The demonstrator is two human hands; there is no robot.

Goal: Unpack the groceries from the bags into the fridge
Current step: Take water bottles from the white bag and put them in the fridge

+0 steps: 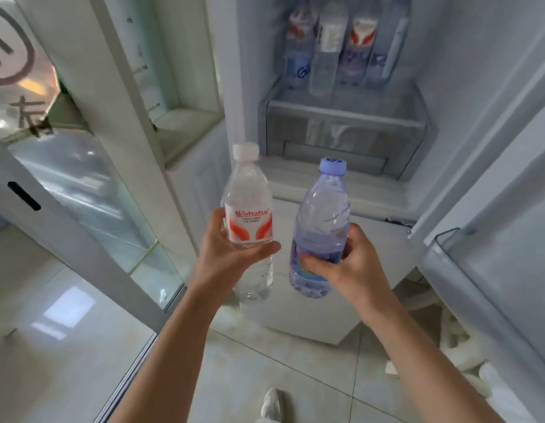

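Fridge [479, 87] stands open at twelve o'clock, four bottles [332, 47] upright on its shelf. Left hand [231, 254] curls around a clear red-labelled bottle [250, 215]; right hand [350, 264], at three o'clock beside it, grips a blue-tinted bottle [323, 215].

One head cam, wide-angle, looks fwd and down into the open fridge [341, 184]. Hands sit near, mid-frame; shelf far, floor [82, 346] near, at bottom.
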